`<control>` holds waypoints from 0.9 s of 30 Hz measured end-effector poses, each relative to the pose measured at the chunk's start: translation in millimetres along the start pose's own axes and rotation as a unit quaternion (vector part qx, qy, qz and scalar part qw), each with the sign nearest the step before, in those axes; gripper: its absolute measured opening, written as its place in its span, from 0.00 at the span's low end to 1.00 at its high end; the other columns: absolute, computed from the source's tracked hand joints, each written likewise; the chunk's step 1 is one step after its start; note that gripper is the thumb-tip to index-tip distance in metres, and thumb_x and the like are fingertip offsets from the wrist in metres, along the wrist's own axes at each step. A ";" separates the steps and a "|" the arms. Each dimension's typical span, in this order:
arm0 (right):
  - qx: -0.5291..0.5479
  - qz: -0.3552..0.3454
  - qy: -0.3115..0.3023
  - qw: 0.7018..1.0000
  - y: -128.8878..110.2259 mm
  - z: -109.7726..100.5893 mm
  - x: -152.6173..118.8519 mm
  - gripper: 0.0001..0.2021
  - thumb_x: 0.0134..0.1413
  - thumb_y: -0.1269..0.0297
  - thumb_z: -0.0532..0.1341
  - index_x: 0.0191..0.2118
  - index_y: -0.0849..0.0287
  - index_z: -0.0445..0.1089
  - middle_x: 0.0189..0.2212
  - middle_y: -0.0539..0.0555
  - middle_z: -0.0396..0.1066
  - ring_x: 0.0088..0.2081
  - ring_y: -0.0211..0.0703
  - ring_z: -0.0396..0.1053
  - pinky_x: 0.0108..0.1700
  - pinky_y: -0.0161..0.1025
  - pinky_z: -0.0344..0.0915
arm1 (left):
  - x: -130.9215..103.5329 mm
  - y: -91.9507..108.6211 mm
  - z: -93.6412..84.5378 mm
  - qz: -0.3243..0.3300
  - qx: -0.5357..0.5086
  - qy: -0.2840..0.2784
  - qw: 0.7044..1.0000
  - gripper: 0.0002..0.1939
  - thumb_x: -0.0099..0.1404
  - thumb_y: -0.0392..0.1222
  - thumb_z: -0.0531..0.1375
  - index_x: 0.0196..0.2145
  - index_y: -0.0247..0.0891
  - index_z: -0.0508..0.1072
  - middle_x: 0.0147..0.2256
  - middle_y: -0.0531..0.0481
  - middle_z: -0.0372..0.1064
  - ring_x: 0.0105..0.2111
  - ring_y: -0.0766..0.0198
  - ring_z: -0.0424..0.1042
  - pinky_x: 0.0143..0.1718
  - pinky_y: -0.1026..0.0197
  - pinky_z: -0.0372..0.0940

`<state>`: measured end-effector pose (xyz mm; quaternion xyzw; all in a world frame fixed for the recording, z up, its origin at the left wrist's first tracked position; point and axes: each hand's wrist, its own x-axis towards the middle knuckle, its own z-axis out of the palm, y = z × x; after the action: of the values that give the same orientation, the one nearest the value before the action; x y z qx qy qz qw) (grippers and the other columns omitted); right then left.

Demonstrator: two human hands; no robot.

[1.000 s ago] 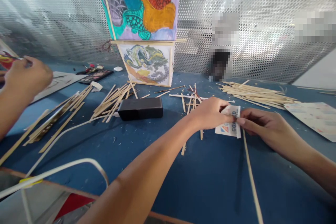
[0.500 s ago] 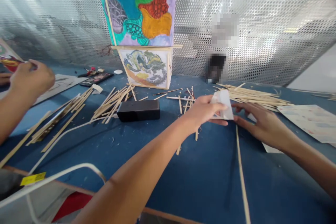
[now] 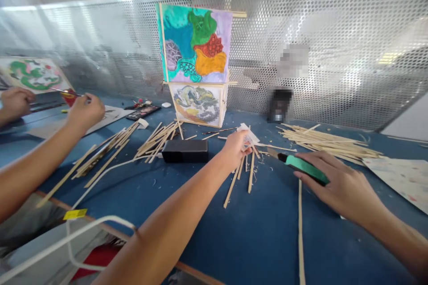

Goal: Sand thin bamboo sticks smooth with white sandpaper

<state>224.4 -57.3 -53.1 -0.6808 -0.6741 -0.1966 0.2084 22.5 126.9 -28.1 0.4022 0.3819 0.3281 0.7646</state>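
Noted at the far edge of the desk, left of centre: framed paintings, upright, one above the other. In front of these, found a black box with a white cable running toward the near edge at left, and beside it a bundle of thin sticks. Logged near the far right corner: a larger stick pile, with a printed sheet just beside it at the right edge. Observed loose sticks below the left hand, cluttering the space between it and the knife. Left arm reaching diagonally from the near edge, fingers closed on a white paper piece toward the far edge. Right hand gripping the knife by its green handle, fingers over the top, thumb beneath, blade directed leftward; unable to confirm contact between blade and sticks. Below the right hand, a long strip extending to the near edge. Toward the left edge, a co-worker's hand holding a thin tool. Desk surface blue, scattered with shavings; behind the far edge, a perforated metal screen.
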 end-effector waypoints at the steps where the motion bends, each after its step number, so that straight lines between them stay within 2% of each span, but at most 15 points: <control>1: 0.000 -0.010 -0.008 1.000 -4.3 0.7 -1.4 0.21 0.70 0.45 0.55 0.61 0.45 0.68 0.55 0.52 0.75 0.44 0.56 0.79 0.35 0.47 0.72 | -1.0 -1.5 1.5 -0.002 -0.005 0.018 1.000 0.18 0.74 0.50 0.62 0.56 0.38 0.74 0.56 0.43 0.71 0.51 0.53 0.74 0.52 0.47 0.74; 5: 0.008 -0.035 -0.023 0.999 -15.3 3.1 -3.2 0.19 0.72 0.47 0.54 0.60 0.46 0.69 0.55 0.51 0.76 0.43 0.54 0.80 0.34 0.46 0.72 | -11.5 -9.2 12.7 0.008 -0.017 0.055 0.998 0.19 0.74 0.51 0.62 0.55 0.38 0.74 0.56 0.45 0.72 0.51 0.51 0.75 0.52 0.47 0.74; 10: 0.018 -0.037 0.019 0.999 -16.0 0.9 -1.2 0.18 0.72 0.50 0.55 0.60 0.49 0.69 0.52 0.52 0.76 0.47 0.54 0.79 0.39 0.46 0.73 | -25.2 -23.6 30.5 0.029 -0.012 0.074 0.997 0.19 0.75 0.49 0.62 0.58 0.38 0.72 0.55 0.42 0.72 0.50 0.54 0.75 0.51 0.46 0.74; 13: 0.012 -0.024 0.019 0.999 -14.8 0.0 -0.5 0.17 0.73 0.51 0.55 0.59 0.49 0.69 0.51 0.52 0.76 0.48 0.54 0.78 0.39 0.46 0.73 | -27.5 -34.7 37.0 0.028 -0.013 0.079 0.996 0.20 0.74 0.50 0.63 0.58 0.37 0.72 0.55 0.42 0.72 0.50 0.54 0.75 0.51 0.46 0.74; 19: 0.003 -0.034 -0.004 0.999 -15.5 -1.6 -0.8 0.17 0.72 0.50 0.56 0.59 0.49 0.69 0.51 0.51 0.76 0.46 0.54 0.79 0.33 0.45 0.70 | -29.5 -42.8 40.4 0.037 -0.029 0.080 0.996 0.20 0.75 0.50 0.62 0.58 0.37 0.71 0.55 0.42 0.72 0.49 0.55 0.75 0.50 0.47 0.75; 23: -0.021 -0.010 0.011 1.000 -14.1 -2.0 -0.5 0.18 0.71 0.50 0.56 0.59 0.49 0.69 0.52 0.51 0.76 0.48 0.56 0.78 0.31 0.44 0.68 | -31.4 -42.7 41.0 0.044 -0.004 0.061 0.997 0.20 0.75 0.51 0.62 0.57 0.37 0.72 0.53 0.43 0.73 0.47 0.56 0.76 0.49 0.48 0.75; 27: -0.032 0.016 0.011 0.999 -13.0 -2.9 0.2 0.18 0.71 0.49 0.56 0.59 0.48 0.69 0.52 0.50 0.76 0.45 0.54 0.79 0.30 0.44 0.67 | -32.9 -47.5 42.3 0.041 0.028 0.035 0.998 0.20 0.75 0.51 0.62 0.56 0.37 0.72 0.51 0.43 0.73 0.46 0.57 0.76 0.47 0.49 0.75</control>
<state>211.5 -58.7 -50.3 -0.6957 -0.6541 -0.2219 0.1970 51.4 63.0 -42.4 0.4269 0.4012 0.3622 0.7250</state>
